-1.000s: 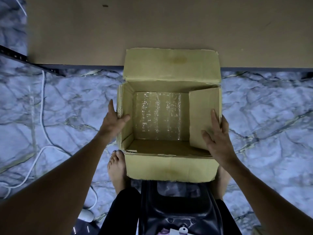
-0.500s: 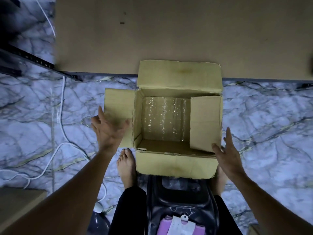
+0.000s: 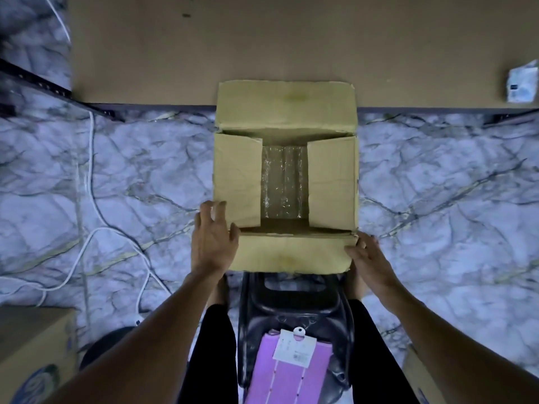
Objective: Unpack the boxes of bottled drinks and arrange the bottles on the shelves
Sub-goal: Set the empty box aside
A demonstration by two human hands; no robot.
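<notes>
Marble-patterned floor (image 3: 437,185) filled most of the head view, with a brown shelf board (image 3: 291,39) running across it at 12 o'clock. I logged the cardboard box (image 3: 285,103) on the floor at the centre, its far side up against the board's front edge.

Box condition: the far flap lay folded out toward 12 o'clock and the near flap toward 6 o'clock. Both side flaps were turned inward over the opening, with a strip left open between them. Through that strip I saw crinkled clear plastic film (image 3: 284,176); what it covered I could not tell.

Hands: well apart, one at each near corner of the box.
- The left hand (image 3: 214,237) sat at the 7 o'clock corner. Its fingers were spread and loosely bent over the corner of the side flap, the thumb against the near edge, and it gripped nothing.
- The right hand (image 3: 367,258) sat at the 5 o'clock corner, its straight fingers touching the end of the near flap.

Surroundings: a black stool (image 3: 291,304) stood at 6 o'clock with a pink tagged item (image 3: 291,374) on it. A white cable (image 3: 87,170) trailed across the floor at 9 o'clock. A second carton (image 3: 35,345) stood at 8 o'clock, and a white packet (image 3: 522,83) lay on the board at 2 o'clock.
</notes>
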